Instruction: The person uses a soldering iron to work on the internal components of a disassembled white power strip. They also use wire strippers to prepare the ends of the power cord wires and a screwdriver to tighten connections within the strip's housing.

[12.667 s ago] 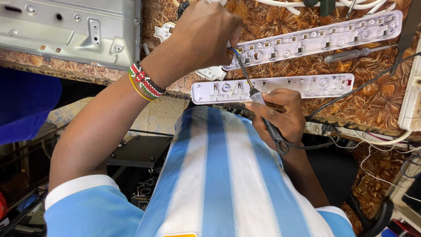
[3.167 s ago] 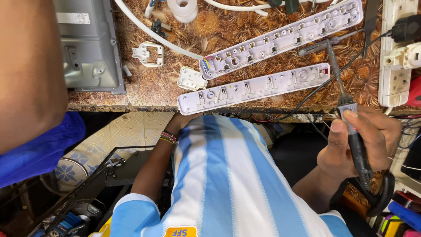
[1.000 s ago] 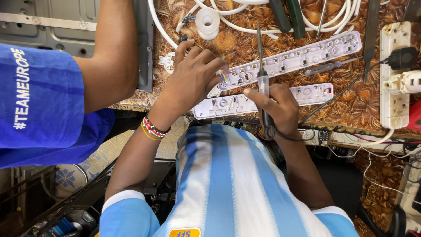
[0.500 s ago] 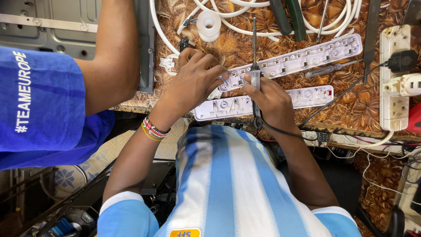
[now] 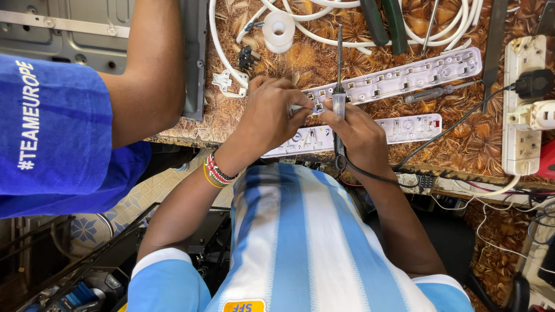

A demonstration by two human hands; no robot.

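L hand (image 5: 267,112) curled nearly closed, fingertips pinching a small white-and-blue wire end (image 5: 302,108) at the near end of the upper white strip casing (image 5: 399,81); beaded bracelets on that wrist. R hand (image 5: 359,128) wrapped shut round the dark grip of a soldering iron (image 5: 339,86), held upright w/ tip pointing away from the body, its black cord (image 5: 451,130) trailing off to the right. Fingertips of both hands meet at the same spot on the casing end. Can't tell if the iron tip touches anything.

Far left: a co-worker's arm (image 5: 147,63) in a blue sleeve, w/ a grey metal chassis (image 5: 63,26) beyond it. Bench (image 5: 462,150) has a brown leaf-pattern cover. Lower white strip casing (image 5: 404,127) lies just under the hands, parallel to the upper one. Behind the hands: white tape roll (image 5: 278,29), white cables (image 5: 347,40), green-handled tools (image 5: 384,23). Small screwdriver (image 5: 436,92) between the two casings. Right edge: white extension block (image 5: 520,110) w/ a black plug (image 5: 532,84) seated in it. Below the bench edge: loose wiring, patterned floor tiles at left.
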